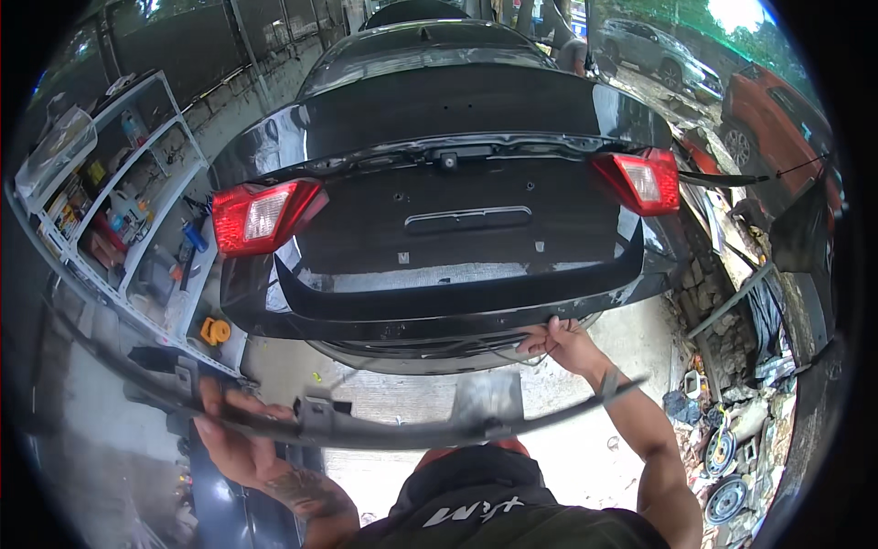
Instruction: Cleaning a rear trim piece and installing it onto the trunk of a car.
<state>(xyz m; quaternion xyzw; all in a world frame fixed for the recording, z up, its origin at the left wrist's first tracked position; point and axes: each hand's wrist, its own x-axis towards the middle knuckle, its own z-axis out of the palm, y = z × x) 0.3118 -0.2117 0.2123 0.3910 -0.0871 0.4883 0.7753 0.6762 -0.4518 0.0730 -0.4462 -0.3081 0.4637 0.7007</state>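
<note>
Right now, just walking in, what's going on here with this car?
A person stands behind a dark car. Their left hand holds a long, curved dark strip, which spans most of the view in front of them. Their right hand is at the edge of the rear bumper; whether it grips anything there is hard to tell. The strip is off the car, and both red-and-clear tail lights are in place.

Long, curved dark strip (402, 435) — bracketed, held crosswise — near the glossy black bumper (439, 327).
</note>
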